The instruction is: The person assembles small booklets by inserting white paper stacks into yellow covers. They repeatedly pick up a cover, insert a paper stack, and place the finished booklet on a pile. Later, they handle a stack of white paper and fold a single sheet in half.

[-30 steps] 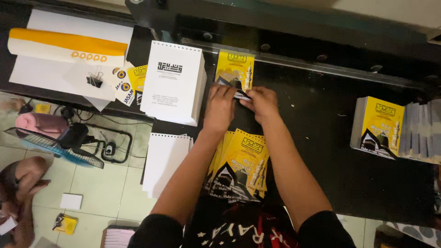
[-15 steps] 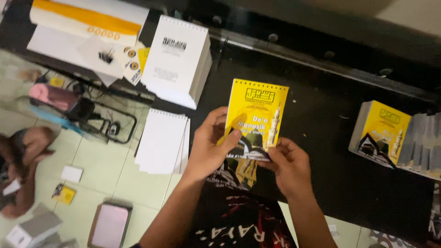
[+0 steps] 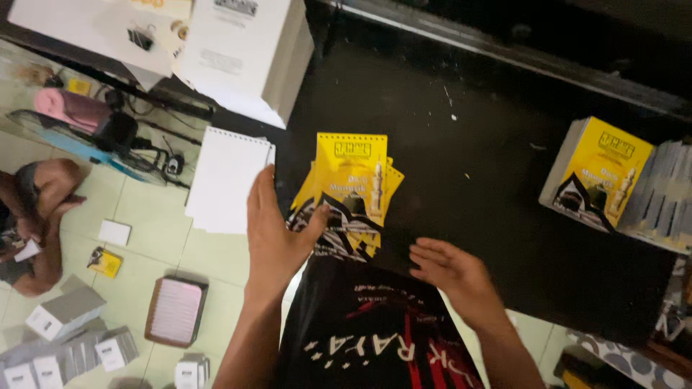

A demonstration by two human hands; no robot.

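Note:
A fanned pile of yellow booklet covers (image 3: 351, 189) with black artwork lies on the black table (image 3: 461, 151) in front of me. My left hand (image 3: 276, 234) rests open on the left edge of that pile, thumb on a cover, fingers spread toward a stack of white punched sheets (image 3: 227, 179). My right hand (image 3: 453, 272) hovers open near the table's front edge, to the right of the pile, holding nothing.
A thick white block of sheets (image 3: 249, 52) stands at the back left. A yellow-covered stack (image 3: 596, 173) and grey sheets (image 3: 663, 194) sit at right. On the floor are a pink fan (image 3: 79, 115), small boxes (image 3: 65, 310) and a seated person (image 3: 36, 216).
The yellow cover I held up in both hands now lies on top of the pile. Both hands have let go, and the right hand has drawn back toward me.

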